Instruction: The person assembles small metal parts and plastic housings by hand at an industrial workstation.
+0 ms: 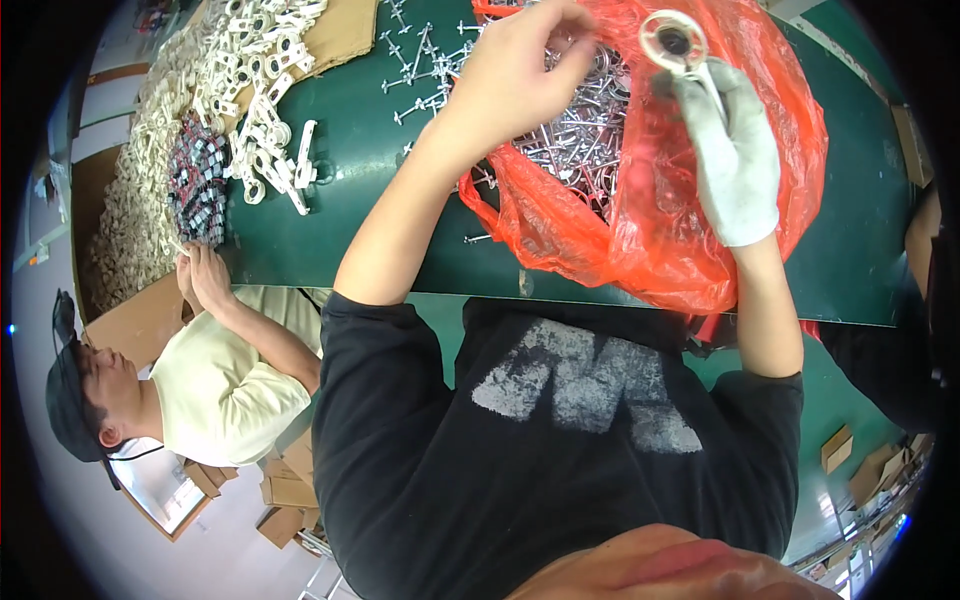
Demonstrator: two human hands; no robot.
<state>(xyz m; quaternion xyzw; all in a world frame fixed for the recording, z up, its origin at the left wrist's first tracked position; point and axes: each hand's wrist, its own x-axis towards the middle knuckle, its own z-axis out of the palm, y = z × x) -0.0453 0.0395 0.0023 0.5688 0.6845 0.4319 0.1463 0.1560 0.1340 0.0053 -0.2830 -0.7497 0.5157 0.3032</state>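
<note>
no lettering can be read; the black shirt (560, 490) bears a worn pale print (585, 388), illegible.

My feed's top edge cropped the red plastic bag (665, 262); the bare left hand (512, 78) blurred at its fingertips (575, 64); I couldn't count the metal pins (578, 148).

Bright, fairly even light is cast over the scene. White glare is scattered across the creased red bag (660, 235), and small glints are thrown back by the metal parts (580, 145) inside it. Left of the bag, a soft sheen is laid on the green table (352, 165). Far outward from the bag, edges are bent and corners blackened.
</note>
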